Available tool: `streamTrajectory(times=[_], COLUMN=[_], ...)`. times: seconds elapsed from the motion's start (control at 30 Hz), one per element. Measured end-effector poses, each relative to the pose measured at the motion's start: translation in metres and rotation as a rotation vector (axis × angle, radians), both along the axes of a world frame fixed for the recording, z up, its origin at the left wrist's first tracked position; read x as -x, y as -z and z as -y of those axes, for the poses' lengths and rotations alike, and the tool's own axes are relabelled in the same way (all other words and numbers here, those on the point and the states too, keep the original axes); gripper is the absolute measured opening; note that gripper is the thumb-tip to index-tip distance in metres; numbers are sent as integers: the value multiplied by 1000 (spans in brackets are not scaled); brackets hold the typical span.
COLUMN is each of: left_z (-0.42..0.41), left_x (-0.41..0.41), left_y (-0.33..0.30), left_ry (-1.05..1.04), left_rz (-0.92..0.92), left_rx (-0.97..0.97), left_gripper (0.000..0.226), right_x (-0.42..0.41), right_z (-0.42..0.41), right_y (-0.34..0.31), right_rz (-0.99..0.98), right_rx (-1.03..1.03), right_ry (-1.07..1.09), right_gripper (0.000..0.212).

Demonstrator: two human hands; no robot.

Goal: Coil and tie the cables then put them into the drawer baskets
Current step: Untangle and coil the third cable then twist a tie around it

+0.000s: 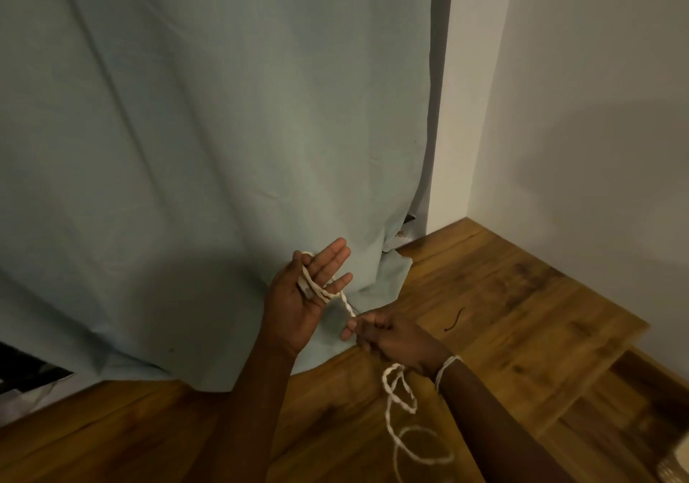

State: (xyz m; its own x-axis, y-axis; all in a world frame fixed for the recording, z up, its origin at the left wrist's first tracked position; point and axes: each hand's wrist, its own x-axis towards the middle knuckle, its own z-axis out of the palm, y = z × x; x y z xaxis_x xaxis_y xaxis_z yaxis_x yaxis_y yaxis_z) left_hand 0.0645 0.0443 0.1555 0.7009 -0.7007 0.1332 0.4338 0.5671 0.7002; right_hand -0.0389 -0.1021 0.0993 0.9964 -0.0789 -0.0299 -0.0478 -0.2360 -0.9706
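Pinching twisted white cable (345, 301) in right hand (387, 333); looped over flat, spread left hand (305, 296).
Likely to slip off those straight fingers (332, 259) if slackened, above the wooden floor (503, 296).

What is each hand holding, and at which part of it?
Both hold the white cable. The left hand has one end looped around its spread fingers; the right hand pinches the stretch just below, the rest hanging loose.

Home room, curtain (223, 128), wooden floor (503, 314)
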Motion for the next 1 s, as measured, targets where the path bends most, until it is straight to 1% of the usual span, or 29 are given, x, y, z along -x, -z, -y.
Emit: streamTrajectory(times=[0.07,0.1,0.13,0.17,0.23,0.27,0.33,0.4,0.43,0.5,0.53,0.57,0.6,0.63,0.67,0.7,0.77,0.8,0.83,0.9,0.93,1.0], left_z=[1,2,2,2,0,-3,-10,-16,-18,-19,-17,-15,-14,-13,-14,-16,-23,-25,-26,-24,-23,-23], left_x=[1,1,1,-2,-11,-15,-21,-21,-17,-6,-1,3,5,6,7,9,13,16,18,21,21,18], left_y=[6,7,6,7,12,16,26,41,43,41,39,36,34,35,35,36,35,33,32,29,27,24], left_ry=[-77,-169,-276,-351,-419,-428,-418,-399,-288,-50,73,159,224,266,321,388,531,591,641,680,674,641], left_rz=[149,279,446,630,970,1102,1233,1156,1032,863,794,739,728,686,616,520,304,229,186,153,123,63], left_rx=[-111,-216,-344,-465,-614,-661,-813,-880,-868,-849,-843,-833,-829,-789,-731,-645,-429,-305,-190,-38,11,112], left_gripper=[53,44,37,38,56,56,39,35,33,27,28,33,42,50,51,48,39,37,36,34,33,34], right_x=[-1,-1,1,3,10,14,20,20,16,7,3,0,-3,-5,-6,-7,-8,-8,-8,-10,-11,-10], right_z=[1,2,4,6,13,16,23,32,37,47,50,54,56,56,57,57,56,55,52,46,42,35], right_y=[-4,-2,1,4,4,0,-19,-39,-46,-51,-52,-51,-48,-45,-42,-40,-32,-29,-27,-24,-23,-25], right_rz=[-161,-232,-295,-339,-341,-308,-201,-70,16,159,206,249,283,315,348,380,450,470,484,526,551,608], right_rx=[0,23,39,62,182,249,322,410,497,680,755,826,887,939,976,999,1003,998,989,946,881,605], right_ry=[-91,-141,-188,-233,-320,-353,-350,-253,-189,-75,-24,26,66,100,126,146,184,218,268,385,441,533], right_gripper=[34,32,30,27,14,9,7,9,11,15,16,16,17,18,19,20,21,22,25,36,42,51])
